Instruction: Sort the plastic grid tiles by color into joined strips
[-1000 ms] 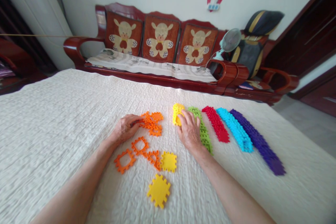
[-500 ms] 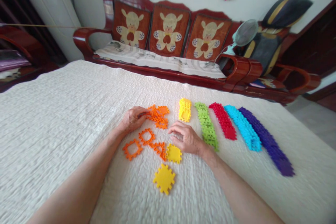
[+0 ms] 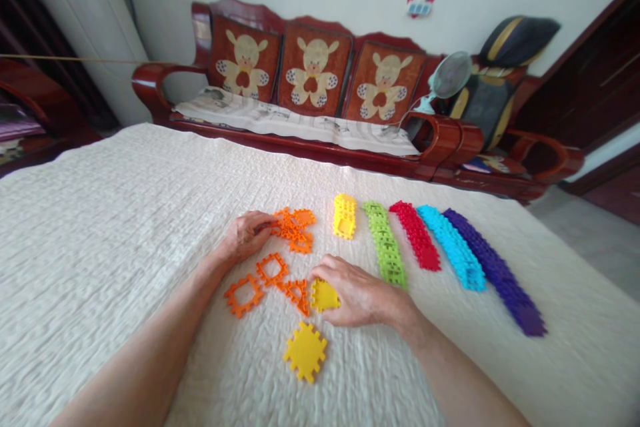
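Observation:
My left hand (image 3: 247,235) rests at the left edge of a pile of orange interlocking tiles (image 3: 295,230), its fingers closed on one of them; the fingertips are partly hidden. Around a yellow notched tile (image 3: 325,295) my right hand (image 3: 353,290) has its thumb at the near edge and its fingers at the far edge. Left of that tile lie an orange triangular piece (image 3: 299,295) and two orange square frames, one nearer (image 3: 244,295) and one farther (image 3: 273,269). Closer to me, a solid yellow tile (image 3: 305,351) lies flat by itself.
Rows of overlapping tiles lie to the right: yellow (image 3: 345,217), green (image 3: 385,243), red (image 3: 416,237), light blue (image 3: 453,247) and purple (image 3: 495,270). They rest on a white quilted cover (image 3: 125,213). Beyond stands a wooden sofa (image 3: 300,147) with a small fan (image 3: 451,75).
My right hand has come down and toward me onto the yellow tile, closing around it. My left hand stays at the orange pile. The whole view has shifted slightly.

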Tool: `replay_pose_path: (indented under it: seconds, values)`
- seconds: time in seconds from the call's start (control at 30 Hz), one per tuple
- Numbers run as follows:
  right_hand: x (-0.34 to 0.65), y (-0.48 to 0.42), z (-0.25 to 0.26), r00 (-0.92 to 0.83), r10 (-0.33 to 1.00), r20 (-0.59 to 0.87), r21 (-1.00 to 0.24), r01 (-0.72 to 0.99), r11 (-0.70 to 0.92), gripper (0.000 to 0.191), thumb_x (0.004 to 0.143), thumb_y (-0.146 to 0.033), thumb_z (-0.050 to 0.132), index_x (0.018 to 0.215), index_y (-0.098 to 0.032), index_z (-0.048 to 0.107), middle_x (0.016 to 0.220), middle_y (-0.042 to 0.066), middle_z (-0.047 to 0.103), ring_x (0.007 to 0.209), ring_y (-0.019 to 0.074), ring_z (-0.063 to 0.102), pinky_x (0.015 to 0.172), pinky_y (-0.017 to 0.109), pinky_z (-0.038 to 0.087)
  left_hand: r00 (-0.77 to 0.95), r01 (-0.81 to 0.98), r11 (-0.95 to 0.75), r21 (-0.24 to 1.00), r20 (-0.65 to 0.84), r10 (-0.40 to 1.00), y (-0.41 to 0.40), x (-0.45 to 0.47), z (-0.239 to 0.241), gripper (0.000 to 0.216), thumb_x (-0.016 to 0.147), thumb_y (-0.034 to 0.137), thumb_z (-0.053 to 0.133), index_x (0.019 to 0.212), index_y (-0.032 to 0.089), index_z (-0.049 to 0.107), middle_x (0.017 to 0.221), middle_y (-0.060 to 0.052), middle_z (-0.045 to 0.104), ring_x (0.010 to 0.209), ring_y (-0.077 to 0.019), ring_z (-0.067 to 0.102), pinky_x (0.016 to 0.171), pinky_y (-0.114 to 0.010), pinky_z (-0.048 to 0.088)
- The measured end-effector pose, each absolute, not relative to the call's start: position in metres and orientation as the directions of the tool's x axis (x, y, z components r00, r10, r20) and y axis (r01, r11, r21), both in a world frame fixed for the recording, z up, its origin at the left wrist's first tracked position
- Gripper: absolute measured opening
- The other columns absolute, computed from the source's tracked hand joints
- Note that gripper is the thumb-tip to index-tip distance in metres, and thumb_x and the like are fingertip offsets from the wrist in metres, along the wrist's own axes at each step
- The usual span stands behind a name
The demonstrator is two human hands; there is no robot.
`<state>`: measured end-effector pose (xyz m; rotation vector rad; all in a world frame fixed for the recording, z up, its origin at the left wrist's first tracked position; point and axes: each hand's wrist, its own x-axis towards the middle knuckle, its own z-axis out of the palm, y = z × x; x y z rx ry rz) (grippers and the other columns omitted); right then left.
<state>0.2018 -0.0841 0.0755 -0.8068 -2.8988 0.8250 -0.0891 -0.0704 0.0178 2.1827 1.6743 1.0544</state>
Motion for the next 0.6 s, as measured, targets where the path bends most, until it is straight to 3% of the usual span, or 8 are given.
replay_pose_path:
  seconds: [0.1, 0.23, 0.33, 0.47, 0.6]
  values:
    - [0.206, -0.075, 0.08, -0.845, 0.527, -0.093, -0.49, 0.5, 0.714, 0.048, 0.071, -0.017, 0.063, 0.118, -0.019, 0.056, 0.114, 0.008, 0.058, 0.105, 0.021, 0.056, 0.093, 0.033, 0.044, 0.117, 0.763, -0.351, 0.543, 0.418, 0.901, -0.07, -0.089, 0.019, 0.028, 0.085, 0.029, 0.049, 0.099, 0.019, 0.071, 0.101, -0.006, 0.074, 0.093, -0.0197, 0.067, 0.088, -0.034, 0.052]
    - [0.208, -0.063, 0.083, -0.808, 0.588, -0.033, -0.484, 0.527, 0.698, 0.027, 0.084, -0.016, 0.049, 0.108, -0.019, 0.061, 0.1, 0.007, 0.067, 0.093, 0.0187, 0.061, 0.083, 0.03, 0.045, 0.122, 0.769, -0.35, 0.535, 0.415, 0.902, -0.07, -0.088, 0.02, 0.028, 0.086, 0.03, 0.049, 0.098, 0.019, 0.071, 0.1, -0.005, 0.074, 0.093, -0.0192, 0.067, 0.088, -0.033, 0.052]
    - [0.208, -0.057, 0.077, -0.758, 0.651, 0.021, -0.475, 0.566, 0.674, 0.03, 0.091, -0.014, 0.039, 0.111, -0.017, 0.06, 0.094, 0.007, 0.069, 0.088, 0.0176, 0.063, 0.079, 0.029, 0.045, 0.121, 0.768, -0.349, 0.537, 0.414, 0.902, -0.071, -0.089, 0.02, 0.027, 0.085, 0.029, 0.049, 0.099, 0.02, 0.071, 0.1, -0.004, 0.074, 0.094, -0.0184, 0.067, 0.089, -0.032, 0.051]
    - [0.207, -0.051, 0.066, -0.696, 0.711, 0.103, -0.451, 0.604, 0.657, 0.037, 0.09, -0.013, 0.04, 0.124, -0.014, 0.053, 0.115, 0.013, 0.064, 0.107, 0.0204, 0.06, 0.092, 0.033, 0.045, 0.126, 0.763, -0.359, 0.538, 0.421, 0.898, -0.07, -0.09, 0.018, 0.026, 0.086, 0.029, 0.049, 0.1, 0.021, 0.07, 0.101, -0.003, 0.073, 0.095, -0.018, 0.066, 0.09, -0.031, 0.051]
    - [0.211, -0.05, 0.058, -0.663, 0.732, 0.157, -0.366, 0.65, 0.666, 0.045, 0.085, -0.023, 0.055, 0.13, -0.015, 0.048, 0.124, 0.014, 0.056, 0.116, 0.0238, 0.055, 0.1, 0.038, 0.043, 0.132, 0.76, -0.362, 0.54, 0.417, 0.899, -0.07, -0.091, 0.017, 0.027, 0.087, 0.03, 0.049, 0.1, 0.021, 0.07, 0.102, -0.004, 0.073, 0.095, -0.0182, 0.066, 0.089, -0.032, 0.051]
